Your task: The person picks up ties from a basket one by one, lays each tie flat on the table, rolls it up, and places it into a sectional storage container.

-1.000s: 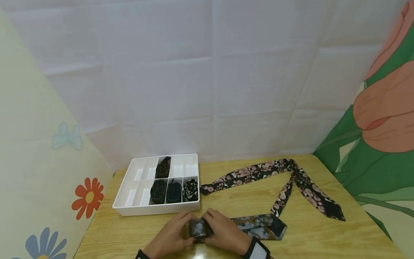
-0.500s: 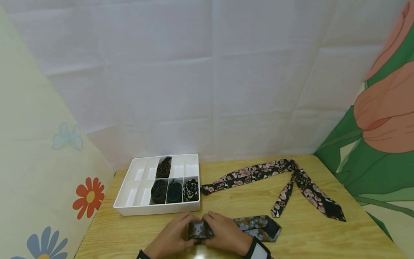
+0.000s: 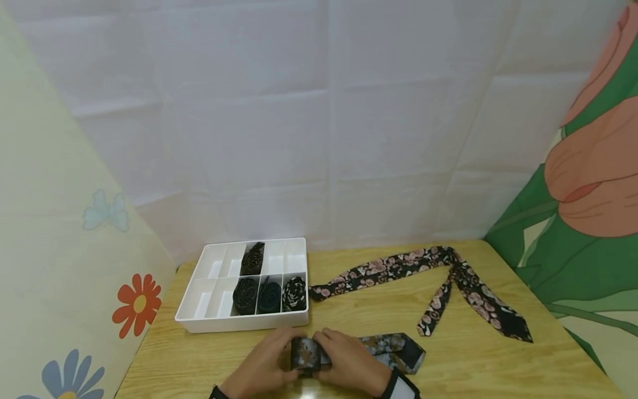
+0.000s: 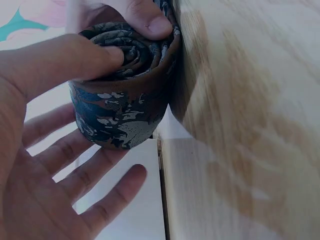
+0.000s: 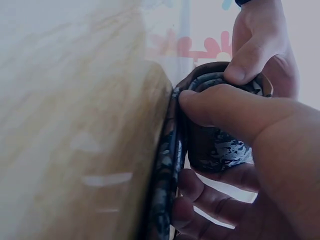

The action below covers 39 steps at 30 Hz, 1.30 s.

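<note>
A patterned blue-grey and brown necktie (image 3: 305, 354) is partly rolled into a thick coil at the table's front. My left hand (image 3: 264, 360) holds the coil from the left; in the left wrist view its thumb (image 4: 95, 57) presses the spiral end while fingers lie along the far side. From the right, my right hand (image 3: 351, 360) grips the same coil, thumb (image 5: 210, 102) over the spiral's edge. The tie's unrolled tail (image 3: 411, 354) runs flat on the table to the right, partly hidden behind that hand.
A white divided tray (image 3: 239, 324) stands behind the left hand. Several rolled dark ties, among them a black-and-white one (image 3: 294, 293), sit in its compartments. A black floral tie with pink roses (image 3: 379, 269) lies loosely bent across the table's right half. White cloth (image 3: 329, 138) hangs behind.
The coil has turned between my hands, showing more brown. The flat tail has drawn leftward and its wide end has pulled away from the floral tie.
</note>
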Each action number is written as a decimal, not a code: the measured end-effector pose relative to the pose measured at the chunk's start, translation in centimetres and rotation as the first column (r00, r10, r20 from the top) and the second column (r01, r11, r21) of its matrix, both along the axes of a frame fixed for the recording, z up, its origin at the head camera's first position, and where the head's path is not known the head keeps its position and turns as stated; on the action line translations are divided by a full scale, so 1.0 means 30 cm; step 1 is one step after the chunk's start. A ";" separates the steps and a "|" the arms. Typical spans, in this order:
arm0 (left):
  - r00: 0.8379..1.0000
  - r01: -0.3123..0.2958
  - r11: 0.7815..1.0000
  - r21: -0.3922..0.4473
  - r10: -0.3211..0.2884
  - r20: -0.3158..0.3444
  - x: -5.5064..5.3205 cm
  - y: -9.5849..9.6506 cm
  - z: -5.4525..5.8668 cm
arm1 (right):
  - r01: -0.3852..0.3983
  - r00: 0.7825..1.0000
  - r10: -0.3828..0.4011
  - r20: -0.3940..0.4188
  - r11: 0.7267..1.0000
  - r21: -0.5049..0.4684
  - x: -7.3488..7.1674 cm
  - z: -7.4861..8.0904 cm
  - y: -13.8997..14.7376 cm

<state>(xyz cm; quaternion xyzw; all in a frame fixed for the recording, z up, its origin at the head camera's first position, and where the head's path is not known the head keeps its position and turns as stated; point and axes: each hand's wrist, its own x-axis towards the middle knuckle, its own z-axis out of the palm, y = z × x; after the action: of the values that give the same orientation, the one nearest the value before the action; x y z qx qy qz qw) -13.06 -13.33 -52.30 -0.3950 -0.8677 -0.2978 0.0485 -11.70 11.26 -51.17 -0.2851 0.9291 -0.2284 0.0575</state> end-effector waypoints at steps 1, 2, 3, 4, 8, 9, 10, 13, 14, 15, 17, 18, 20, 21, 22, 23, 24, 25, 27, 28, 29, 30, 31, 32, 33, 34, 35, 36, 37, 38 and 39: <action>1.000 -0.001 1.000 -0.004 0.001 -0.003 0.000 0.001 -0.001 | 0.000 1.000 0.000 0.007 1.000 -0.005 0.000 0.001 0.000; 1.000 0.001 1.000 -0.012 -0.001 -0.011 -0.001 0.002 -0.002 | -0.001 1.000 0.001 0.015 1.000 -0.011 -0.001 0.002 0.000; 1.000 0.003 1.000 -0.021 -0.004 -0.019 -0.002 0.002 -0.002 | -0.003 1.000 0.003 0.023 1.000 -0.018 -0.001 0.004 -0.001; 0.999 0.004 0.999 -0.033 -0.005 -0.033 -0.003 0.003 -0.003 | -0.003 1.000 0.004 0.030 1.000 -0.024 0.000 0.005 -0.001; 0.999 -0.006 0.998 -0.056 0.003 -0.050 -0.006 0.005 -0.002 | -0.002 1.000 0.002 0.014 0.999 -0.035 0.000 0.005 -0.004; 0.999 -0.008 0.999 -0.054 0.005 -0.045 -0.005 0.005 -0.001 | 0.001 1.000 -0.001 0.001 1.000 -0.025 -0.001 0.004 -0.004; 1.000 -0.008 0.999 -0.050 0.007 -0.030 -0.005 0.006 0.000 | 0.005 1.000 -0.005 -0.012 1.000 -0.012 -0.003 0.002 -0.003; 0.999 -0.001 0.999 -0.033 0.002 0.041 -0.002 0.009 -0.001 | 0.017 0.999 -0.016 -0.029 0.999 0.032 -0.007 -0.003 0.003; 0.998 0.004 1.000 -0.030 -0.002 0.063 -0.002 0.010 -0.001 | 0.018 1.000 -0.017 -0.024 0.999 0.041 -0.009 -0.003 0.005; 0.997 0.008 1.000 -0.029 -0.006 0.081 -0.002 0.011 0.000 | 0.017 1.000 -0.016 -0.021 0.999 0.046 -0.010 -0.003 0.007; 0.996 0.014 0.999 -0.035 -0.011 0.090 -0.003 0.012 0.001 | 0.012 1.000 -0.011 -0.017 0.999 0.043 -0.011 -0.003 0.010; 0.997 0.017 0.999 -0.039 -0.014 0.079 -0.003 0.012 0.003 | 0.008 1.000 -0.008 -0.011 0.999 0.034 -0.012 -0.002 0.011; 0.999 0.021 0.999 -0.038 -0.020 0.042 -0.004 0.011 0.007 | 0.001 1.000 -0.001 0.006 1.000 0.011 -0.010 0.002 0.012; 1.000 0.021 0.999 -0.030 -0.021 0.021 -0.005 0.010 0.007 | -0.001 1.000 0.001 0.009 1.000 0.000 -0.009 0.004 0.012; 1.000 0.021 0.999 -0.025 -0.021 0.002 -0.006 0.009 0.008 | -0.002 1.000 0.002 0.012 1.000 -0.009 -0.008 0.006 0.011; 1.000 0.020 1.000 -0.018 -0.020 -0.003 -0.006 0.008 0.008 | -0.001 1.000 0.001 0.018 1.000 -0.017 -0.008 0.007 0.011; 1.000 0.021 1.000 -0.015 -0.021 -0.007 -0.007 0.008 0.009 | 0.000 1.000 0.001 0.024 1.000 -0.020 -0.007 0.007 0.012; 1.000 0.021 1.000 -0.014 -0.021 -0.002 -0.007 0.007 0.008 | 0.001 1.000 0.000 0.022 1.000 -0.013 -0.006 0.006 0.013; 0.999 0.021 1.000 -0.015 -0.021 0.034 -0.006 0.008 0.003 | 0.006 1.000 -0.006 0.009 1.000 0.012 -0.006 0.000 0.017; 0.998 0.024 1.000 -0.018 -0.023 0.054 -0.005 0.009 0.001 | 0.009 1.000 -0.009 0.006 1.000 0.023 -0.006 -0.003 0.019; 0.997 0.026 0.999 -0.020 -0.025 0.074 -0.003 0.011 0.000 | 0.012 1.000 -0.012 0.005 0.999 0.034 -0.006 -0.006 0.021; 0.996 0.030 0.999 -0.020 -0.028 0.085 -0.002 0.013 -0.003 | 0.014 1.000 -0.014 0.004 0.999 0.041 -0.007 -0.009 0.023; 0.995 0.032 0.999 -0.018 -0.031 0.095 -0.002 0.014 -0.005 | 0.014 1.000 -0.014 -0.001 0.999 0.045 -0.007 -0.010 0.024; 0.994 0.034 0.999 -0.014 -0.032 0.104 -0.001 0.015 -0.006 | 0.013 1.000 -0.013 -0.002 0.999 0.044 -0.007 -0.010 0.024; 0.994 0.033 0.999 -0.016 -0.032 0.103 -0.001 0.016 -0.006 | 0.010 1.000 -0.010 0.000 0.999 0.035 -0.007 -0.010 0.025; 0.995 0.035 0.999 -0.015 -0.033 0.098 -0.001 0.016 -0.005 | 0.006 1.000 -0.006 0.001 1.000 0.024 -0.008 -0.010 0.025; 0.996 0.036 0.999 -0.016 -0.034 0.088 -0.001 0.017 -0.002 | 0.002 1.000 -0.002 -0.001 1.000 0.013 -0.008 -0.009 0.025; 0.997 0.035 0.999 -0.019 -0.033 0.071 -0.001 0.017 0.001 | -0.003 1.000 0.003 -0.003 1.000 0.001 -0.008 -0.009 0.025; 0.998 0.031 0.999 -0.021 -0.030 0.054 0.000 0.017 0.006 | -0.008 1.000 0.008 -0.004 1.000 -0.011 -0.008 -0.010 0.025; 0.999 0.028 0.999 -0.020 -0.027 0.037 0.001 0.016 0.010 | -0.009 1.000 0.009 -0.005 1.000 -0.024 -0.008 -0.011 0.025; 1.000 0.027 0.999 -0.020 -0.026 0.016 0.001 0.017 0.014 | -0.009 1.000 0.008 -0.009 0.999 -0.034 -0.007 -0.013 0.025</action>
<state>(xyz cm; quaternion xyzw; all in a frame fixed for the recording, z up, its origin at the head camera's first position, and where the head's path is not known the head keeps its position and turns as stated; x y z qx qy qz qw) -13.03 -12.83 -51.87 -0.4046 -0.8658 -0.2926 0.0336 -11.92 12.01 -51.55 -0.2910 0.9241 -0.2427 0.0492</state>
